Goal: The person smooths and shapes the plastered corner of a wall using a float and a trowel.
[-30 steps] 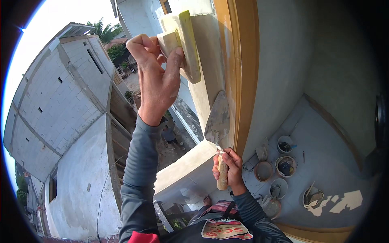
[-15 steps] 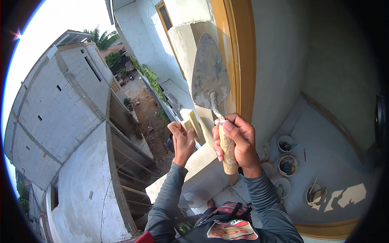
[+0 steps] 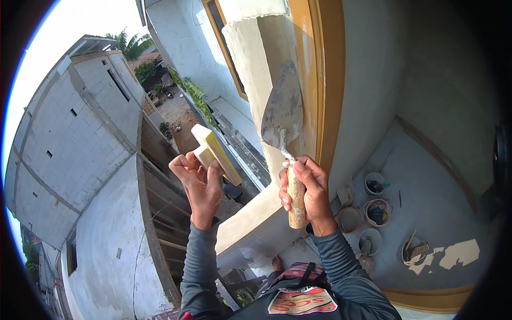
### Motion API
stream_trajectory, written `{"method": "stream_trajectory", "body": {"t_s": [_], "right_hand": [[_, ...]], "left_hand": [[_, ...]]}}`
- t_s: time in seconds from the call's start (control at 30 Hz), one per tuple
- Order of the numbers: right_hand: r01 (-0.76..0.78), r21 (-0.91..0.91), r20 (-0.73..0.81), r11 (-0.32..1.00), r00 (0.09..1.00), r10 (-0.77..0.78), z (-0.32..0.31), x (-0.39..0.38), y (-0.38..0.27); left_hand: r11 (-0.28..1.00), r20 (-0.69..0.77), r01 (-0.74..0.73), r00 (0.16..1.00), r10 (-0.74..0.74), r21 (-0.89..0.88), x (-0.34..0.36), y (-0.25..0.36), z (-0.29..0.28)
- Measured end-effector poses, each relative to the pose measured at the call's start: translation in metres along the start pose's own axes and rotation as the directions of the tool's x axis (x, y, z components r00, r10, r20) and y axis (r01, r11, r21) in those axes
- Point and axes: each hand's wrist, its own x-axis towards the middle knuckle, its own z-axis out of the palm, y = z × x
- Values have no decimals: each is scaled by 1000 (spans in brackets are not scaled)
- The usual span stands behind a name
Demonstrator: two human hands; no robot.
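Note:
My right hand (image 3: 316, 193) is closed round the wooden handle of a pointed trowel (image 3: 282, 109). Its grey, mortar-smeared blade points up and lies in front of a pale plastered wall edge (image 3: 242, 48), beside an orange-brown wooden frame (image 3: 332, 74). I cannot tell whether the blade touches the plaster. To the left, my left hand (image 3: 198, 192) grips a small pale-yellow hand float (image 3: 226, 157) by its raised grip, fingers and thumb closed on it. The float is tilted, apart from the wall, over the open side of the ledge.
Below my hands runs a pale ledge (image 3: 250, 224). On the grey floor at right stand several buckets, one holding dark contents (image 3: 377, 212) and another (image 3: 415, 252) with tools in it. An unfinished block building (image 3: 80, 138) rises at left, past a drop to bare ground.
My left hand has moved left with the float, away from the wall edge, and the float shows more fully. The trowel blade sits slightly lower in view, turned a little.

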Motion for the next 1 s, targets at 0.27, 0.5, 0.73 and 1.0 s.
{"method": "stream_trajectory", "body": {"t_s": [0.27, 0.5, 0.73, 1.0], "right_hand": [[-47, -93, -133, 995, 991, 34, -27, -49, 39], [-17, -141, -123, 990, 992, -1, -46, -85, 19], [39, -376, -49, 926, 997, -62, -26, -76, -32], [16, -929, -45, 369, 987, -157, 27, -72, -120]], "left_hand": [[914, 46, -401, 914, 404, -69, 120, 90, 57], [971, 69, -237, 969, 238, -24, 109, 70, 95], [993, 70, 111, 991, -114, 44, -18, -66, 103], [920, -137, 248, 944, -300, -304, -74, -63, 81]]}}
